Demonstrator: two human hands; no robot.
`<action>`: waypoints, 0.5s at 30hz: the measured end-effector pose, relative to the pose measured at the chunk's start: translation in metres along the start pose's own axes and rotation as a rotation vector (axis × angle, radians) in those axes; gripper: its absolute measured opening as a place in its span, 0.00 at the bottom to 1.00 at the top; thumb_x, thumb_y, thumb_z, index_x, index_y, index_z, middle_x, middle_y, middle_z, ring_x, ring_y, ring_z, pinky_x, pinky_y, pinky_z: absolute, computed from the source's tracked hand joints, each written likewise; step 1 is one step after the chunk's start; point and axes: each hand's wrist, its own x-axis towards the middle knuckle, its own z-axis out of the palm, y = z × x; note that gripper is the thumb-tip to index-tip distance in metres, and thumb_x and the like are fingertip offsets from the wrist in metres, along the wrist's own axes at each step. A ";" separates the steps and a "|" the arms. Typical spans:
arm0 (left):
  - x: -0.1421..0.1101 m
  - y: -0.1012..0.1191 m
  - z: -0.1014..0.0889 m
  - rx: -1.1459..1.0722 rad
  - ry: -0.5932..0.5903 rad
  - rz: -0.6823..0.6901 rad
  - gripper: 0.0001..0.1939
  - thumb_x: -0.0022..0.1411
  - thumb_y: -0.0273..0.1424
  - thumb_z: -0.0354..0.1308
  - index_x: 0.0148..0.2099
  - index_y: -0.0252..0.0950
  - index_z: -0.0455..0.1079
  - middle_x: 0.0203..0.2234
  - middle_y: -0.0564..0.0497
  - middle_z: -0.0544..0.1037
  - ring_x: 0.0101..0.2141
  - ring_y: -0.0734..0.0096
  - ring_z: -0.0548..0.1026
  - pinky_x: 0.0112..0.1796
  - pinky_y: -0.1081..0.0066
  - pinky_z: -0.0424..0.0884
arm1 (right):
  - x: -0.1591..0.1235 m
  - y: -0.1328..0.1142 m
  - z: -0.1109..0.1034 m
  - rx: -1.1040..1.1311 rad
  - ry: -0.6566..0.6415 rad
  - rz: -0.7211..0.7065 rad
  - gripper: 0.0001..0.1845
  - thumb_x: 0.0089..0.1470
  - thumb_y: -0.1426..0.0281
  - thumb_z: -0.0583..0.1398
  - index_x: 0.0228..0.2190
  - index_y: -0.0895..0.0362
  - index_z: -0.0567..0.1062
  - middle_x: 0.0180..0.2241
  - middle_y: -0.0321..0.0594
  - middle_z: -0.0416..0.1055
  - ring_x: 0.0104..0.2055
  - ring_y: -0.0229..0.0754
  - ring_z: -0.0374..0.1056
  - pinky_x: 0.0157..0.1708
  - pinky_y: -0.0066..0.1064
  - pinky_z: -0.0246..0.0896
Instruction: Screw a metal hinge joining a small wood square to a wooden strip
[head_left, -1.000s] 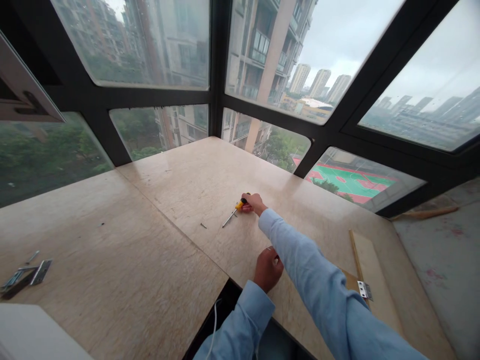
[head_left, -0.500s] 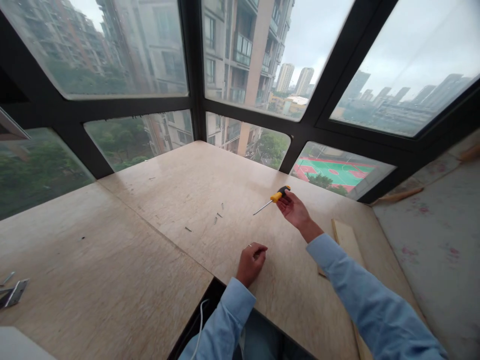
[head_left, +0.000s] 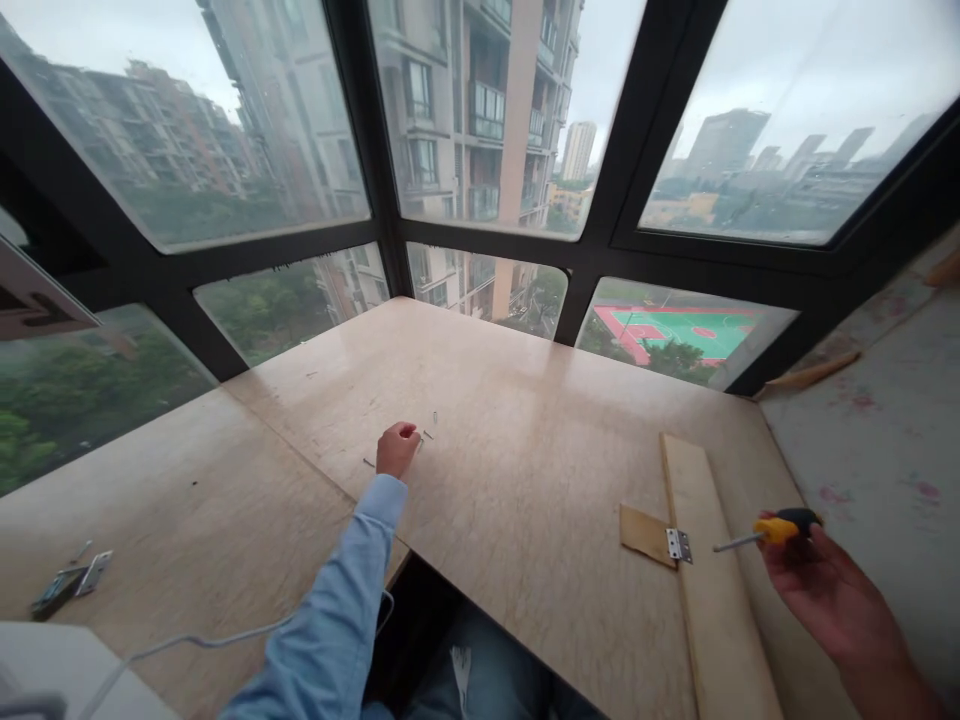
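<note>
At the near right, the right hand (head_left: 832,580) grips a screwdriver (head_left: 784,528) by its yellow-and-black handle. The tool's long axis runs across the view, close to level: the butt faces right, and the shaft points left and slightly downward in view. Its tip shows against the long board (head_left: 727,610), just right of a metal hinge (head_left: 679,545) joining that board to a small wooden piece (head_left: 642,533). Any lettering on the handle is too small to read. Farther off, the left hand (head_left: 396,450) is curled over the tabletop (head_left: 525,450), beside small screws (head_left: 428,435); whether its fingers pinch one cannot be told. Beyond stand dark-framed windows (head_left: 487,130).
</note>
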 end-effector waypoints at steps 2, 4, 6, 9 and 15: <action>0.009 0.000 -0.002 0.080 -0.056 -0.006 0.09 0.50 0.27 0.60 0.35 0.33 0.76 0.34 0.44 0.81 0.39 0.59 0.78 0.43 0.67 0.71 | 0.000 0.002 -0.021 -0.007 0.015 -0.009 0.16 0.61 0.72 0.53 0.31 0.51 0.80 0.38 0.42 0.77 0.32 0.34 0.76 0.29 0.17 0.75; 0.012 0.002 -0.001 0.143 -0.095 -0.004 0.08 0.48 0.26 0.60 0.34 0.34 0.75 0.33 0.43 0.81 0.40 0.57 0.78 0.44 0.66 0.70 | 0.000 0.008 -0.036 -0.036 -0.004 -0.049 0.14 0.60 0.71 0.55 0.31 0.49 0.80 0.46 0.45 0.75 0.33 0.33 0.75 0.30 0.16 0.73; 0.013 0.006 -0.001 0.184 -0.129 0.009 0.09 0.47 0.24 0.59 0.34 0.34 0.75 0.34 0.44 0.81 0.42 0.57 0.77 0.46 0.66 0.70 | 0.002 0.015 -0.045 -0.067 -0.012 -0.087 0.14 0.61 0.68 0.56 0.30 0.47 0.80 0.55 0.48 0.70 0.36 0.33 0.75 0.29 0.15 0.71; 0.017 0.012 -0.002 0.209 -0.178 0.009 0.08 0.43 0.22 0.58 0.30 0.35 0.72 0.33 0.44 0.81 0.44 0.55 0.77 0.48 0.65 0.68 | 0.006 0.022 -0.052 -0.079 -0.002 -0.087 0.13 0.60 0.66 0.56 0.29 0.47 0.81 0.56 0.52 0.69 0.37 0.35 0.75 0.26 0.17 0.70; 0.016 0.021 -0.009 0.074 -0.263 -0.131 0.08 0.39 0.22 0.61 0.26 0.35 0.67 0.22 0.46 0.76 0.38 0.54 0.78 0.41 0.62 0.73 | 0.003 0.018 -0.055 -0.032 -0.009 0.006 0.07 0.50 0.69 0.62 0.32 0.50 0.80 0.39 0.45 0.77 0.32 0.37 0.74 0.24 0.21 0.74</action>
